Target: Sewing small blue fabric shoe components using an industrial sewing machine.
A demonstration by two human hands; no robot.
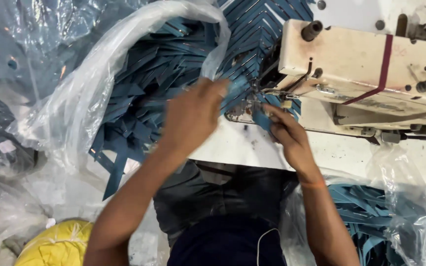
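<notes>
- Blue strip [261, 119] sits under your right hand [288, 135], pinched flat in your fingertips right by the needle part of the sewing machine [361, 69]. You hold it low so it lies flat on the machine bed [252, 145].
- Your left hand [191, 116] reaches out ahead of you, fingers half closed on more blue pieces. It looks blurry, so you cannot tell how tight the grip is.
- Past your left hand lies a big pile of blue strips [149, 83] in a clear plastic bag [89, 83], close enough to grab from.
- Down by your right arm, another clear bag of blue strips [371, 216] waits.
- Near your left elbow sits a yellow bundle [55, 246].
</notes>
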